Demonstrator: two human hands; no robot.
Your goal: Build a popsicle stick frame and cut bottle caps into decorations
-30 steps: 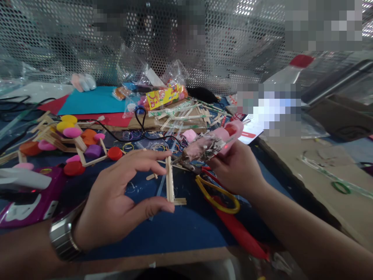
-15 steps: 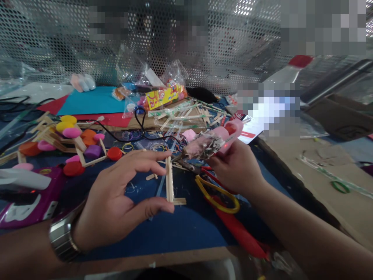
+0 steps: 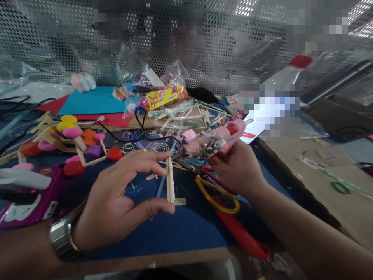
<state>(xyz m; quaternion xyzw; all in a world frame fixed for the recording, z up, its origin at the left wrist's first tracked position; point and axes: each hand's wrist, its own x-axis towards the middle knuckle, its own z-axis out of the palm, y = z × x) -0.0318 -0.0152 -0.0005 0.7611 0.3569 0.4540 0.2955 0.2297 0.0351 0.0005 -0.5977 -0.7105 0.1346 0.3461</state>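
My left hand [image 3: 122, 198] pinches a small frame of glued wooden sticks [image 3: 170, 182] between thumb and forefinger, holding it upright over the blue mat [image 3: 175, 229]. A metal watch [image 3: 60, 237] is on that wrist. My right hand [image 3: 237, 167] is closed round a pink glue gun [image 3: 212, 142] crusted with dried glue. Its nozzle points left and sits right at the top end of the stick frame.
Red-and-yellow scissors [image 3: 224, 202] lie on the mat under my right wrist. A stick structure with coloured bottle caps [image 3: 70, 140] stands at the left, a purple package [image 3: 32, 202] nearer. Bags of sticks [image 3: 180, 112], coloured paper [image 3: 90, 101], a red-capped bottle [image 3: 294, 68] and a mesh wall lie behind.
Almost nothing: both hands keep their hold and the glue gun's nozzle stays at the top of the stick frame.
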